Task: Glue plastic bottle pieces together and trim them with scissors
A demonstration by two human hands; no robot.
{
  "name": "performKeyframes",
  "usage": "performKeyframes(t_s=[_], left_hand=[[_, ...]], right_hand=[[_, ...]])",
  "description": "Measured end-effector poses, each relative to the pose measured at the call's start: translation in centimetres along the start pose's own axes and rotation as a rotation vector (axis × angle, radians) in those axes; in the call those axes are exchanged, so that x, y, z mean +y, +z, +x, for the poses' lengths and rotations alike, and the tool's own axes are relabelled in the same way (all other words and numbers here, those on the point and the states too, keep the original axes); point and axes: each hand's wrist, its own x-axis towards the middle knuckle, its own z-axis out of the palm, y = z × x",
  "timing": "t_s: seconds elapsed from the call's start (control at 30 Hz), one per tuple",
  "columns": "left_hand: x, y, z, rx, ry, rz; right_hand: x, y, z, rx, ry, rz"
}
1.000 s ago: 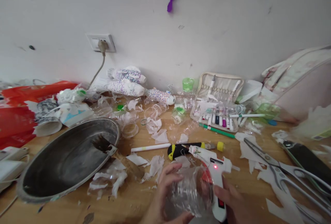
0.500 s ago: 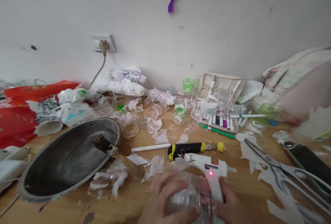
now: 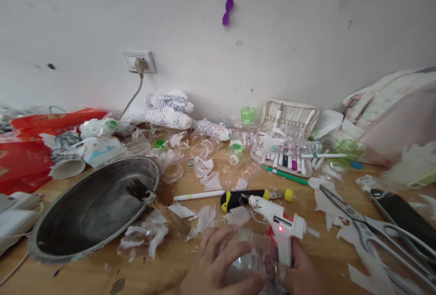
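Note:
My left hand [image 3: 221, 261] is wrapped over a clear plastic bottle piece [image 3: 247, 258] at the bottom middle, fingers curled across its top. Close beside it, my right hand [image 3: 299, 270] grips the handle of a white hot glue gun [image 3: 281, 224], whose red light is lit. The gun's nozzle points up and to the left, above the plastic. Part of the bottle piece is hidden by my fingers and by the gun. Just beyond the nozzle lies a black and yellow utility knife [image 3: 245, 197], with a white stick [image 3: 197, 195] to its left.
An oval metal basin [image 3: 91, 213] with a brush [image 3: 163, 208] across its rim stands left. Scissors [image 3: 361, 222] and a dark phone [image 3: 405, 218] lie right. Behind are a marker case [image 3: 289, 118], paper fish [image 3: 168, 118], plastic scraps, and a pink backpack [image 3: 398, 113] against the wall.
The glue gun has shifted slightly right, its nozzle tilting a little more upward. My left hand stays on the plastic piece. The whole view has moved slightly.

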Motion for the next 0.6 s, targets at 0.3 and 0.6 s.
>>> performKeyframes(t_s=[0.3,0.6], left_hand=[[0.1,0.1,-0.2,-0.005,-0.037,-0.03],[0.2,-0.4,0.0,-0.156,-0.461,-0.609]], right_hand=[[0.0,-0.2,0.3,0.021,-0.079,-0.006],[-1.4,-0.1,-0.5,0.013,-0.064,0.06]])
